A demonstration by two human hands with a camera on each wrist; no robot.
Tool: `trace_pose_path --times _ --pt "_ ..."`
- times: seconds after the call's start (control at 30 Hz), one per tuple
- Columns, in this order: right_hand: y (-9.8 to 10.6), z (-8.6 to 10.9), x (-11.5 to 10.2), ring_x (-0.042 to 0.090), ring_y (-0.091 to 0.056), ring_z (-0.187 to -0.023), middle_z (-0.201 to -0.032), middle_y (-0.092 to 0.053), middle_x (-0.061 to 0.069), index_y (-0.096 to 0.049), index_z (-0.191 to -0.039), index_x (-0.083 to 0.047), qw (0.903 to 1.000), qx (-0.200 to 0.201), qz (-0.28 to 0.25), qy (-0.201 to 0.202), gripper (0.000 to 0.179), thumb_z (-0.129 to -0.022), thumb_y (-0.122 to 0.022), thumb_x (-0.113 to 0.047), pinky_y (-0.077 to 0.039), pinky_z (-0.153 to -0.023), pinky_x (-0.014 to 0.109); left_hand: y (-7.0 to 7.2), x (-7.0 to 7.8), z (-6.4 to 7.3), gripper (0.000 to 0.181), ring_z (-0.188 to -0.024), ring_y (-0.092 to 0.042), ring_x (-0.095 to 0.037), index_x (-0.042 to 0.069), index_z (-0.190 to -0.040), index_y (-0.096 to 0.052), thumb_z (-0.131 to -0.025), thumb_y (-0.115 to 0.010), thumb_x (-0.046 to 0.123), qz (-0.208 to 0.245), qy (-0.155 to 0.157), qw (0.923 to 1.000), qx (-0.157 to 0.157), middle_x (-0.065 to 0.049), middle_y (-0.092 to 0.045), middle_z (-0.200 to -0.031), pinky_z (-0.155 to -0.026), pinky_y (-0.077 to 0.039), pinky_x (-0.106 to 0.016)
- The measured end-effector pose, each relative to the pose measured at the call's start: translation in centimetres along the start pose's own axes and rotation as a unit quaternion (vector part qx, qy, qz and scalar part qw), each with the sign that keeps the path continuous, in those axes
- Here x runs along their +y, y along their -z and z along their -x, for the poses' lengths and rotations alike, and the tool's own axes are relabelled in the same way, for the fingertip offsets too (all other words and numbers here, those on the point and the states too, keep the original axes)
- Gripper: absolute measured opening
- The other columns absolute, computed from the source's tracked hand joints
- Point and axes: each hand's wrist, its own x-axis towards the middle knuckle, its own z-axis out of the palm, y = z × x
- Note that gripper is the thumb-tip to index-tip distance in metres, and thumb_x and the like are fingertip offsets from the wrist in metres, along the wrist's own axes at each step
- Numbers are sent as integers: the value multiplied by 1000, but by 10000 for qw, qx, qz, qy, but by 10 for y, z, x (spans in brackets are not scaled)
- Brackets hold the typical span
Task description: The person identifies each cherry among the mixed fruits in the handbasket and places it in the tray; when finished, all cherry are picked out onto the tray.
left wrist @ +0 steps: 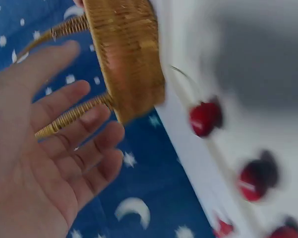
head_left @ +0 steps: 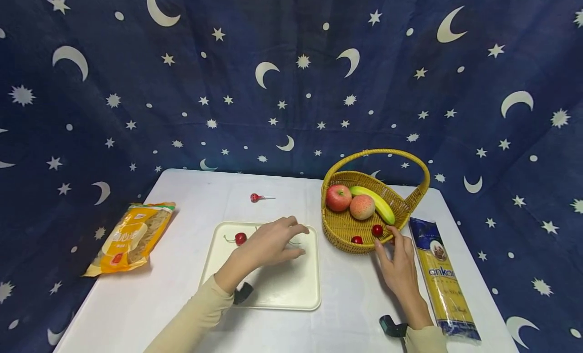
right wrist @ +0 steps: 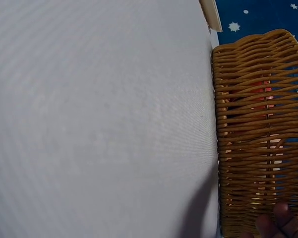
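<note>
Golden-brown wicker for the arched-handle basket (head_left: 339, 240), set toward the far right of the white, cloth-covered desk (head_left: 346, 302). Holds two glossy dark-red cherries (head_left: 377, 230) just inside the near rim, with a round red apple (head_left: 338, 197), a speckled pink-orange peach (head_left: 362, 207) and a curved yellow-green banana (head_left: 381, 205) behind. Looks only part done, judging by the split of cherries: two in the basket, three more glossy red cherries (left wrist: 203, 118) on the cream, rectangular tray (head_left: 291, 292), blurred in the left wrist view. In the head view, just one plain on the tray, with loose stem ends showing around the left hand (head_left: 273, 241). Above the tray, left hand with fingers apart and nothing held. At the near rim of the basket, right hand (head_left: 401, 267) with thumb and forefinger slightly apart; cannot tell whether gripping or merely touching.

Between tray and basket, a narrow bare strip of desk; toward the near edge, wider open room. Tighter on the right: long navy-and-yellow packet (head_left: 444, 277) just beside the basket. Well left, at the desk's edge, orange plastic bag (head_left: 129, 239). Beyond the tray, small red lollipop (head_left: 254, 197).
</note>
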Motion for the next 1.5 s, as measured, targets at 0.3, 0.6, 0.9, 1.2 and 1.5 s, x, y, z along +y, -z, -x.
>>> trace_pose_path --times 0.3,0.6,0.9,1.2,1.5 --pt "0 0 2 39 -51 -125 -133 -48 23 -42 -158 -10 10000 -19 16 76 61 -106 -64 -34 -42 -97 54 1 30 -102 40 -101 -66 -16 16 -132 -72 -100 -70 40 506 -1123 9887 -852 -7 -71 -119 -89 -54 -29" --pt "-3 -1 3 40 -52 -122 -131 -49 24 -43 -157 -9 9997 52 -56 243 60 -106 -64 -32 -43 -95 54 -16 53 -162 54 -117 -71 -17 12 -136 -72 -109 -49 52 593 -939 9684 -2232 -3 -78 -123 -107 -53 -28" --pt "0 0 5 37 -52 -120 -129 -50 23 -44 -157 -6 9995 144 -33 289 60 -106 -65 -29 -43 -94 52 -35 64 -185 82 -155 -43 -14 19 -163 -44 -105 -28 73 1583 347 9338 -3189 -2 -46 -168 -128 -36 -37" --pt "-1 1 4 36 -51 -118 -127 -50 22 -45 -156 -6 9995 152 16 279 60 -105 -66 -28 -42 -94 51 -52 64 -189 81 -166 -23 -16 18 -168 -32 -107 -23 69 2173 546 9014 -3705 -6 -30 -176 -135 -22 -37" --pt "-1 2 3 37 -53 -117 -126 -51 22 -44 -156 -4 9987 294 139 387 61 -104 -67 -26 -43 -92 52 -50 65 -188 81 -167 -20 -18 30 -169 -30 -103 -26 78 2297 510 9040 -3569 -5 -24 -179 -135 -22 -44"
